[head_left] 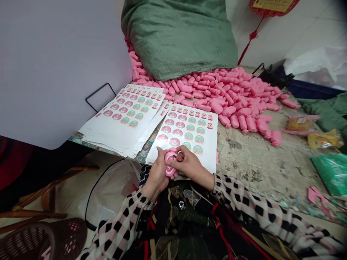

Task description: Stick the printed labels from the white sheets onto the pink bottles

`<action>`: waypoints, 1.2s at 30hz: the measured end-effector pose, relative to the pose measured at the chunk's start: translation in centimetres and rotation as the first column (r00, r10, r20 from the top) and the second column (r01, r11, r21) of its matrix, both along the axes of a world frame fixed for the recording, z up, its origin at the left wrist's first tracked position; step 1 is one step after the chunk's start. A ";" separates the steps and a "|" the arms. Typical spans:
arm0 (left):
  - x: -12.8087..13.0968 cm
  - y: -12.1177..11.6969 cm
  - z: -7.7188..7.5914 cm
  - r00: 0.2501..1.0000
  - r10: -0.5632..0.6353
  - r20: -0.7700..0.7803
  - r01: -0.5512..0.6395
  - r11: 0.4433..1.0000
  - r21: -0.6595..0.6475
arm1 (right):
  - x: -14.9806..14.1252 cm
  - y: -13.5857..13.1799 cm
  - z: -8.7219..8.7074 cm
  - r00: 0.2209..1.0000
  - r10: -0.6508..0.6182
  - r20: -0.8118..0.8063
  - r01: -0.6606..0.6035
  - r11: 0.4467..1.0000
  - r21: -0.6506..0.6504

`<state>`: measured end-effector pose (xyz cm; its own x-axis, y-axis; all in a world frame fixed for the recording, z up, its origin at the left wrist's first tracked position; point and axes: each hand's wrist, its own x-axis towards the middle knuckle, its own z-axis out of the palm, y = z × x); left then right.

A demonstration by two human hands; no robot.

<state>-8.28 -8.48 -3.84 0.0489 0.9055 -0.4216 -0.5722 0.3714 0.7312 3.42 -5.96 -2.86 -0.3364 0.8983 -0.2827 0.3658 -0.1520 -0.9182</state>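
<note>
A small pink bottle-shaped plastic piece (170,169) with a pink and white oval sticker on its front is held between my two hands. My left hand (157,177) is wrapped round it from the left. From the right, my right hand (188,164) touches its front, with the thumb lying on the sticker. Some of the piece is hidden by my fingers. Just beyond my hands lies a sheet of stickers (187,124) with pink ovals, green ovals and small red labels. To its left is a stack of similar sheets (130,126).
A large heap of pink bottle-shaped pieces (230,94) spreads over the worktable (244,162), below a green cloth sack (179,36). At the right are a green packet (330,173) and a yellow packet (325,139). A grey panel (59,65) stands left; a brown basket (40,242) sits below.
</note>
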 end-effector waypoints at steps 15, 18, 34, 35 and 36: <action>-0.1 -0.1 0.7 0.992 -0.018 0.125 0.015 0.999 0.029 | 1.2 -0.8 0.4 0.985 0.109 0.136 -0.142 0.955 0.262; 0.0 -0.1 0.5 0.999 -0.025 0.047 0.022 0.998 0.059 | 1.6 -0.4 -0.1 0.986 0.168 0.016 -0.166 0.952 0.257; 0.1 -2.4 0.8 0.996 -0.067 -0.066 0.078 0.981 0.180 | 2.7 0.3 -0.5 0.799 -0.019 -0.601 0.009 1.000 -0.020; -0.3 -3.1 0.8 0.995 -0.083 -0.055 0.092 0.979 0.183 | 2.8 0.3 -0.6 0.808 -0.013 -0.589 0.010 1.000 -0.008; -0.8 -3.9 0.7 0.994 -0.100 -0.047 0.107 0.978 0.182 | 2.8 0.3 -0.6 0.817 -0.009 -0.577 0.012 1.000 0.002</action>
